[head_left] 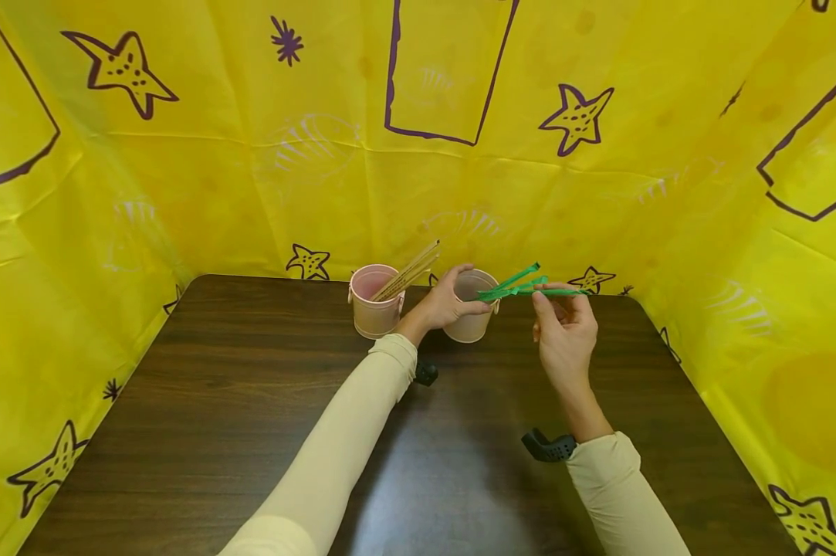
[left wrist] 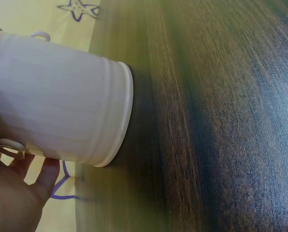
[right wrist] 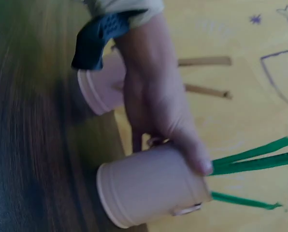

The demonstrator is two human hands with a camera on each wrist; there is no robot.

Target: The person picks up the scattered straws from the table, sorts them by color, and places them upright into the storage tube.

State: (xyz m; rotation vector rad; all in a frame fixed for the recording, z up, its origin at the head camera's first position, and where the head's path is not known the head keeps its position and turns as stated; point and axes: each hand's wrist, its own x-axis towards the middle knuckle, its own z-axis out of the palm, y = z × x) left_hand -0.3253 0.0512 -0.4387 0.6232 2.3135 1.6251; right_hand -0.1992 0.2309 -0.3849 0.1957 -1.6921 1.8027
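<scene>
My left hand grips the rim of a small pale pink bucket, thumb and fingers round its sides. The bucket stands upright on the table in the left wrist view. Several thin green sticks, which look wrapped, lean out of it toward the right. Just right of the bucket, my right hand pinches one green stick between thumb and fingers. That stick's other end lies at the bucket's mouth. Only a dark edge of the right hand shows in the right wrist view.
A second pink bucket with several thin tan sticks stands to the left, close to my left wrist. Both buckets are near the far edge of the dark wooden table. A yellow patterned cloth hangs behind and at the sides.
</scene>
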